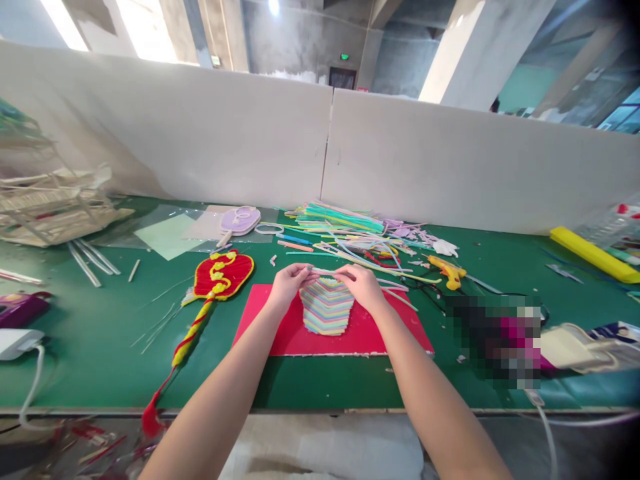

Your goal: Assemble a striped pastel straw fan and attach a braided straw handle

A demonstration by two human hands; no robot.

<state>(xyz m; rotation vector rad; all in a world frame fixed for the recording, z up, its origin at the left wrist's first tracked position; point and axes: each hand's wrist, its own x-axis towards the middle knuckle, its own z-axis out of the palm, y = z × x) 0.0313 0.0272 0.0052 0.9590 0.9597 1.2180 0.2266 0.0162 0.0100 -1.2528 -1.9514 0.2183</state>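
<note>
My left hand (289, 287) and my right hand (362, 287) are both closed, fingertips pinching the two ends of a pale pipe cleaner (325, 272) stretched level between them. Just below it, at the hands' near side, lies a panel of pastel pipe cleaners (327, 312) laid in rows that bend to a V in the middle. The panel rests on a red board (280, 339). Its top corners are partly covered by my fingers. Whether the held pipe cleaner touches the panel's top edge, I cannot tell.
Behind the board is a heap of loose pipe cleaners (345, 219). A yellow glue gun (448, 272) lies to the right. Leftward are a red fan (226, 272) with a tassel and a lilac fan (241, 220). A white partition (200, 133) closes off the back.
</note>
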